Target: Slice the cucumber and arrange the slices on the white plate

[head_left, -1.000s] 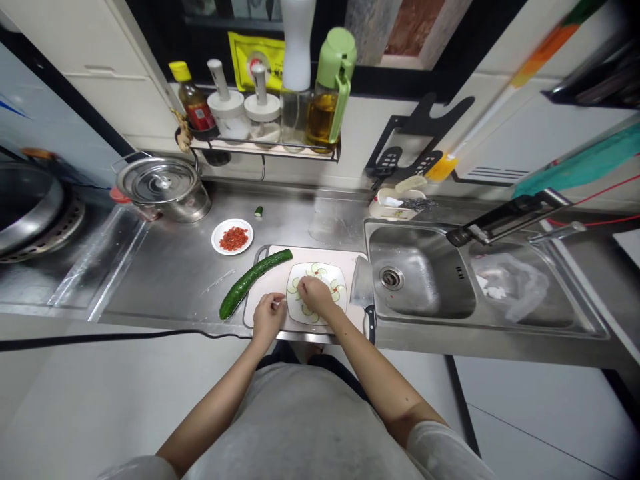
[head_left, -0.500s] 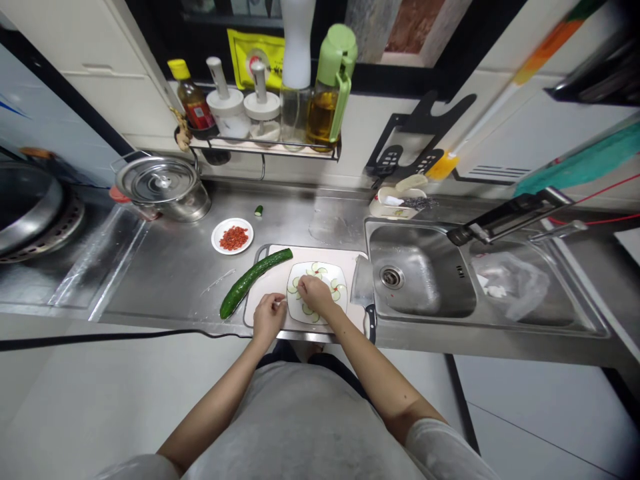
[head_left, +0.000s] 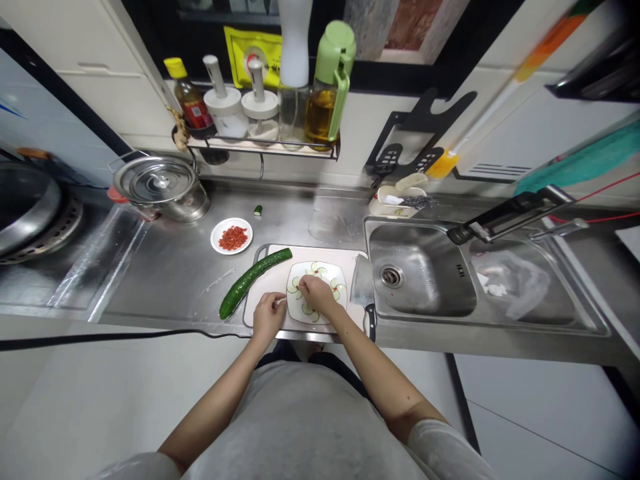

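Observation:
A square white plate (head_left: 326, 317) lies on the pale cutting board (head_left: 263, 283), with cucumber slices and small red bits arranged on it in curved groups. Over the plate's left half, my right hand (head_left: 315, 293) has its fingers pinched together; whatever they hold is too small to name. My left hand (head_left: 269, 315) is at the plate's left edge, thumb and fingers closed on something I cannot make out. A long cucumber (head_left: 250, 283) lies across the board's left edge. The knife (head_left: 363, 283) rests on the board's right side.
A small white dish (head_left: 215, 237) of red pieces stands behind the cucumber, near a cucumber end (head_left: 257, 211). A lidded steel pot (head_left: 187, 200) is at the back left. The sink (head_left: 430, 273) is on the right. A rack (head_left: 300, 150) of bottles hangs above the counter.

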A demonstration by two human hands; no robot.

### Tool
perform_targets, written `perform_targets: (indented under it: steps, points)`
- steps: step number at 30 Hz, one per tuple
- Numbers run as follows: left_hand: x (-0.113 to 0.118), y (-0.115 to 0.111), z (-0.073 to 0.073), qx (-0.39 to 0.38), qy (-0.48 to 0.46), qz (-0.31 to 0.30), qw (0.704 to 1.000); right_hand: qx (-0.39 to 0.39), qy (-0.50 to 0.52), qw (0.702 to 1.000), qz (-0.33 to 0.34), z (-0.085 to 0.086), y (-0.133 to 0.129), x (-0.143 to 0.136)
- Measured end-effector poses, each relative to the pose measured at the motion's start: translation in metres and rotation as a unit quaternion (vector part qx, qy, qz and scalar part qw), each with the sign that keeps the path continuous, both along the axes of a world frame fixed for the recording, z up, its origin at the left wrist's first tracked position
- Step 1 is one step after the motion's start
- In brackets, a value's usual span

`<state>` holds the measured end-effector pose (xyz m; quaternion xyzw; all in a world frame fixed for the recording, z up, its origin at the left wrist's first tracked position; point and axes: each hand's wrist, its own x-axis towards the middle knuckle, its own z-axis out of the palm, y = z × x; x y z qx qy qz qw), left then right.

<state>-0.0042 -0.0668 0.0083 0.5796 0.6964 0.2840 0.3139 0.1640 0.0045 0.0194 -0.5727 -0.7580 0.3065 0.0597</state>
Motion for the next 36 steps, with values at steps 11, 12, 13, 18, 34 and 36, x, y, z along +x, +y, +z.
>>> perform_targets:
  steps: [11, 12, 13, 18, 34, 36]
  points:
    - [-0.007, 0.002, -0.005, -0.016, -0.034, 0.038, 0.999, 0.095, 0.12, 0.963, -0.224, 0.023, -0.003, 0.074]
    - [-0.008, 0.002, -0.006, -0.018, -0.038, 0.043, 0.998, 0.114, 0.126, 0.952, -0.256, 0.025, -0.005, 0.087]
    - [-0.009, 0.002, -0.007, -0.02, -0.043, 0.047, 0.998, 0.131, 0.131, 0.941, -0.284, 0.026, -0.009, 0.099]
    - [-0.011, 0.0, -0.011, -0.037, -0.079, 0.052, 0.995, 0.145, 0.138, 0.902, -0.383, 0.024, -0.033, 0.142]
    - [0.001, -0.004, -0.019, -0.111, -0.179, 0.01, 0.978, -0.082, -0.01, 0.964, -0.253, 0.016, -0.079, 0.096]
    - [0.002, -0.003, -0.02, -0.111, -0.177, 0.016, 0.978, -0.094, -0.018, 0.964, -0.248, 0.012, -0.079, 0.092]
